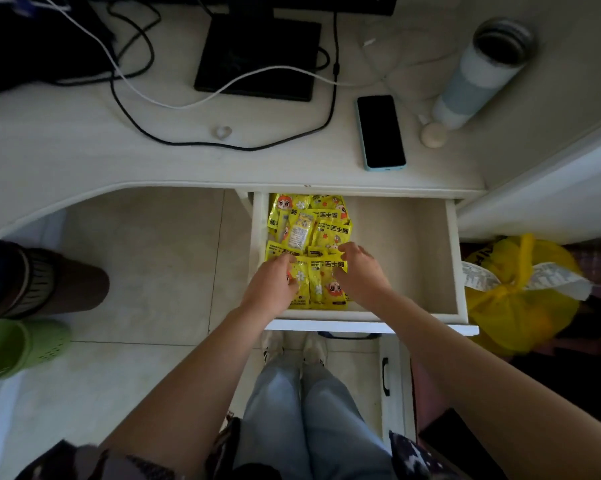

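A: Where are the packets sitting?
B: The flat yellow foil packets with cartoon faces (321, 289) lie in overlapping rows along the left side of the open white wooden drawer (453, 258), just under the front edge of the pale desk top (84, 150)

A: And the hands?
B: Both are down on the near row. The right hand (359, 271) has its fingers spread and lightly bent, lying on top of the packets with the thumb against the edge of one; I see nothing pinched. The left hand (273, 282) curls its fingers over the far edge of a packet. The tips are hidden behind the knuckles, so I cannot tell whether it grips or only presses

A: How will they handle?
B: My guess is light, thin, soft pouches with a slick film, so they would slide over each other and fan out if scooped. Better to pinch one by its sealed edge, or square a small stack between both palms and lift from the sides. They look sturdy enough, though a hard squeeze might split a seam

A: Anything hard to make out?
B: How deep the pile goes, and how far back it runs under the desk. The hands cover part of the near row. The small pale sachet (297, 233) lying on the pile has print too fine to read
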`<state>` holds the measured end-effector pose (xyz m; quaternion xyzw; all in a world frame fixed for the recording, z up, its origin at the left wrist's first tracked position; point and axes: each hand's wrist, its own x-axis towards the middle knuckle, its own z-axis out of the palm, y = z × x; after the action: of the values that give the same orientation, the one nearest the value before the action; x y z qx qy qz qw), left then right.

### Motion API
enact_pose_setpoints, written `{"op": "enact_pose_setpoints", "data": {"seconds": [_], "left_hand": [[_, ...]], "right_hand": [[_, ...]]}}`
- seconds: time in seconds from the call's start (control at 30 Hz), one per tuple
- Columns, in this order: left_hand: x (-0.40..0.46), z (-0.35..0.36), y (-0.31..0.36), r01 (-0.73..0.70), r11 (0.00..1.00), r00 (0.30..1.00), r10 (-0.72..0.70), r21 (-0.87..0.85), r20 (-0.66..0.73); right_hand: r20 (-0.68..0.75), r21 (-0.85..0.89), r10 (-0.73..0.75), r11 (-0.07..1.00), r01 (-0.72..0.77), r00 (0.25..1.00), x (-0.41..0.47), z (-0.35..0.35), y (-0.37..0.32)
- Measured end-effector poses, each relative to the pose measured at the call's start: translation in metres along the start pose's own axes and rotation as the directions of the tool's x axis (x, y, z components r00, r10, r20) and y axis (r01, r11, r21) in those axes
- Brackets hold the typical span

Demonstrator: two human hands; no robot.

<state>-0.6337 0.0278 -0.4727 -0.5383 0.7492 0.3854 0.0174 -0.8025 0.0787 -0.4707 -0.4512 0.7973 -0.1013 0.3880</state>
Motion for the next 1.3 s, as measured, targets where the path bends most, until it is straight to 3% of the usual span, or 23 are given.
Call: {"op": "enact_pose_setpoints", "data": {"seconds": [0.2,0.33,0.6,0.9,1.1,1.3], "left_hand": [[-0.046,-0.031,-0.018,0.020,0.982,0.982,-0.055,-0.188,-0.183],[-0.073,-0.051,-0.044,0.057,0.976,0.958,-0.113,-0.208,-0.265],[-0.112,-0.089,-0.119,0.217,0.946,0.880,-0.296,-0.240,-0.372],[-0.156,-0.175,-0.242,0.336,0.913,0.788,-0.407,-0.232,-0.461],[-0.178,-0.230,-0.316,0.424,0.892,0.721,-0.437,-0.157,-0.537],[-0.176,-0.286,-0.372,0.483,0.855,0.648,-0.495,-0.191,-0.579]], "right_hand": [[0.057,-0.120,-0.206,0.970,0.211,0.977,-0.021,0.002,-0.044],[0.147,-0.235,-0.287,0.919,0.315,0.947,-0.028,0.015,-0.082],[0.297,-0.487,-0.460,0.681,0.547,0.837,-0.034,0.071,-0.172],[0.387,-0.530,-0.520,0.550,0.646,0.761,-0.039,0.151,-0.309],[0.407,-0.506,-0.542,0.536,0.675,0.735,-0.035,0.205,-0.403],[0.427,-0.501,-0.629,0.433,0.749,0.650,-0.015,0.246,-0.480]]}}
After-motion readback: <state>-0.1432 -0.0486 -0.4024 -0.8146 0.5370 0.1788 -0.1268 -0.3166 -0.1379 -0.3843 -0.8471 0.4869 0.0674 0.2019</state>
